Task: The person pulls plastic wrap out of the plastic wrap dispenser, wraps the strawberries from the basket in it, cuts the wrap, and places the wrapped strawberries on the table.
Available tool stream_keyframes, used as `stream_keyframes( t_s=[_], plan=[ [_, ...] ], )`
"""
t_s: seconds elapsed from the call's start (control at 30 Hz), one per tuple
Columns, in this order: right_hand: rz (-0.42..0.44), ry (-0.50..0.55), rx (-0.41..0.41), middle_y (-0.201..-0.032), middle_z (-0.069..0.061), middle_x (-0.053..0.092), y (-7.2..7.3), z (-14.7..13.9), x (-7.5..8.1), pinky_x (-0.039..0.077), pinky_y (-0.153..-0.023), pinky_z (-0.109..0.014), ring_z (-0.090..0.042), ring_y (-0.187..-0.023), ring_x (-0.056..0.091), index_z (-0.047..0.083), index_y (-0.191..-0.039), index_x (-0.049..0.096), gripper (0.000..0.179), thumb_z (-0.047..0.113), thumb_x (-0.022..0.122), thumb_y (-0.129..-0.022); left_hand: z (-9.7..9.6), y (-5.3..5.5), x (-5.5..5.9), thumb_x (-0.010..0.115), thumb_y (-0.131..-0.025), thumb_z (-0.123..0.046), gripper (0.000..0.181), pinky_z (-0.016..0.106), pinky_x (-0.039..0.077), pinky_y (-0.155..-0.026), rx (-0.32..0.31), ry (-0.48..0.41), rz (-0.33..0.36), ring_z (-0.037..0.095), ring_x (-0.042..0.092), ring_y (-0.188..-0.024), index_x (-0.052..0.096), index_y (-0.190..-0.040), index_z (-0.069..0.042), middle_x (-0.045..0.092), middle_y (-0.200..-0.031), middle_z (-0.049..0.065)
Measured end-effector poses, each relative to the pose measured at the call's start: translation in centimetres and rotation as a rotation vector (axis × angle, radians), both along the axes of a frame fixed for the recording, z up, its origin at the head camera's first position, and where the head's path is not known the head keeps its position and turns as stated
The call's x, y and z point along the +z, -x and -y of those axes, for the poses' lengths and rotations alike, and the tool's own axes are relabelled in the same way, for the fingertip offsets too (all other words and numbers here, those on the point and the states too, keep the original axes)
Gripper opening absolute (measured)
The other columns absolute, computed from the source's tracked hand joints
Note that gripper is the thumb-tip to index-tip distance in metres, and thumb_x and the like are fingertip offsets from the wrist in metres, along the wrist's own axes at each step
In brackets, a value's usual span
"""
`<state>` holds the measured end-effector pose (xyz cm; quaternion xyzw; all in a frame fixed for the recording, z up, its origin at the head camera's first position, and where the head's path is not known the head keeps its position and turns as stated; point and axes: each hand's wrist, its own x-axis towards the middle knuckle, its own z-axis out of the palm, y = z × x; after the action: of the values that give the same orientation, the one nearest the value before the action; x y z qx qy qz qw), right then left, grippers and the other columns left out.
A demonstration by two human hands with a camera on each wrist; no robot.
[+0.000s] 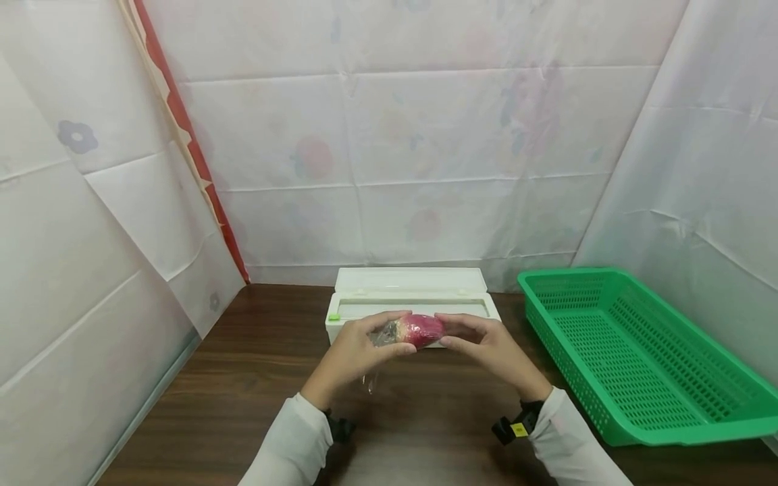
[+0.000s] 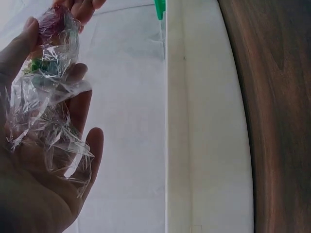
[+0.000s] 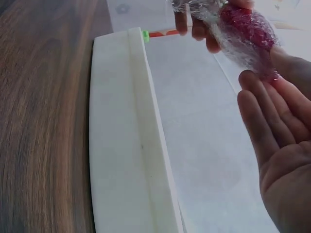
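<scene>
Both hands hold a small pink-red, radish-like vegetable (image 1: 423, 329) wrapped in clear cling film, raised in front of a white box. It is pale yellowish at its left end, and the left wrist view shows a bit of green (image 2: 41, 64) there. My left hand (image 1: 360, 347) grips that end between thumb and fingers, with loose crumpled cling film (image 2: 46, 111) trailing over the palm. At the red end, my right hand (image 1: 491, 344) pinches with thumb and fingertips; its other fingers extend below in the right wrist view.
Behind the hands stands the white cling-film dispenser (image 1: 413, 304), lid raised, with a green slider (image 1: 333, 316) at its left. A green plastic basket (image 1: 632, 432) sits on the right of the brown wooden table (image 1: 243, 378). White patterned sheets (image 1: 425, 135) enclose the back and sides.
</scene>
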<state>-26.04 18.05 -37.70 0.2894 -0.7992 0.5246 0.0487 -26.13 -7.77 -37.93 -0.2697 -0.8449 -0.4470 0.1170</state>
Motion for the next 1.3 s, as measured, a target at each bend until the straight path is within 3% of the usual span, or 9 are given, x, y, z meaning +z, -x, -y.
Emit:
stream_keyframes(
  t_s=[0.23, 0.4, 0.6, 0.73, 0.87, 1.0, 1.13, 1.3],
  plan=[
    [-0.047, -0.005, 0.079, -0.115, -0.009, 0.065, -0.9, 1.0, 0.6, 0.057, -0.075, -0.029, -0.018, -0.094, 0.063, 0.011, -0.131, 0.053, 0.052, 0.012, 0.071, -0.081, -0.5, 0.2, -0.2, 0.069, -0.072, -0.059, 0.056, 0.035, 0.054, -0.076, -0.051, 0.02, -0.013, 0.006, 0.057, -0.091, 0.057, -0.122, -0.039, 0.064, -0.115, -0.01],
    [-0.098, -0.039, 0.135, -0.118, -0.01, 0.061, -1.7, 1.8, 1.3, 0.056, -0.078, -0.031, -0.017, -0.096, 0.061, 0.004, -0.132, 0.048, 0.056, 0.01, 0.071, -0.082, -1.0, 0.1, -0.2, 0.069, -0.073, -0.058, 0.057, 0.038, 0.054, -0.081, -0.08, 0.053, -0.047, 0.004, 0.056, -0.097, 0.056, -0.125, -0.037, 0.063, -0.117, -0.01],
    [-0.141, -0.069, 0.109, -0.115, -0.004, 0.062, -0.7, 1.7, 0.0, 0.057, -0.076, -0.032, -0.015, -0.093, 0.061, 0.013, -0.13, 0.051, 0.051, 0.019, 0.07, -0.083, -0.9, -0.2, 0.1, 0.064, -0.077, -0.06, 0.068, 0.041, 0.047, -0.095, -0.064, 0.185, -0.137, 0.007, 0.047, -0.116, 0.047, -0.136, -0.031, 0.054, -0.131, -0.008],
    [-0.138, -0.116, 0.047, -0.115, 0.001, 0.061, 0.4, 1.2, -1.1, 0.056, -0.076, -0.03, -0.011, -0.093, 0.06, 0.023, -0.13, 0.051, 0.052, 0.033, 0.07, -0.082, -0.5, -0.4, 0.7, 0.062, -0.081, -0.057, 0.068, 0.043, 0.045, -0.097, -0.046, 0.26, -0.261, 0.007, 0.046, -0.118, 0.044, -0.138, -0.026, 0.054, -0.132, -0.005],
    [-0.124, -0.136, -0.011, -0.117, 0.004, 0.06, 0.7, 0.8, -1.2, 0.056, -0.078, -0.03, -0.01, -0.096, 0.059, 0.025, -0.131, 0.051, 0.056, 0.041, 0.069, -0.081, -0.4, -0.4, 1.1, 0.066, -0.084, -0.045, 0.051, 0.048, 0.045, -0.094, 0.005, 0.239, -0.415, 0.005, 0.05, -0.113, 0.057, -0.128, -0.022, 0.062, -0.122, -0.006],
    [-0.122, -0.127, -0.032, -0.119, 0.002, 0.059, 0.6, 0.9, -1.0, 0.056, -0.08, -0.031, -0.011, -0.099, 0.058, 0.02, -0.132, 0.05, 0.058, 0.038, 0.07, -0.081, -0.6, -0.4, 1.3, 0.071, -0.082, -0.035, 0.033, 0.045, 0.048, -0.088, 0.049, 0.188, -0.532, 0.008, 0.055, -0.104, 0.068, -0.111, -0.019, 0.068, -0.109, -0.005],
    [-0.121, -0.117, -0.061, -0.12, -0.003, 0.059, -0.3, 1.3, -0.1, 0.055, -0.082, -0.034, -0.012, -0.101, 0.057, 0.016, -0.132, 0.051, 0.055, 0.03, 0.07, -0.083, -0.7, -0.4, 1.2, 0.073, -0.081, -0.03, 0.021, 0.037, 0.053, -0.082, 0.088, 0.146, -0.548, 0.006, 0.058, -0.093, 0.073, -0.097, -0.018, 0.072, -0.095, -0.005],
    [-0.127, -0.112, -0.089, -0.12, -0.008, 0.06, -1.6, 1.8, 1.4, 0.055, -0.081, -0.035, -0.011, -0.099, 0.057, 0.015, -0.131, 0.051, 0.052, 0.022, 0.07, -0.083, -0.6, -0.3, 0.9, 0.072, -0.081, -0.03, 0.014, 0.033, 0.055, -0.076, 0.161, 0.113, -0.488, 0.004, 0.059, -0.084, 0.075, -0.087, -0.017, 0.073, -0.086, -0.006]
  ],
)
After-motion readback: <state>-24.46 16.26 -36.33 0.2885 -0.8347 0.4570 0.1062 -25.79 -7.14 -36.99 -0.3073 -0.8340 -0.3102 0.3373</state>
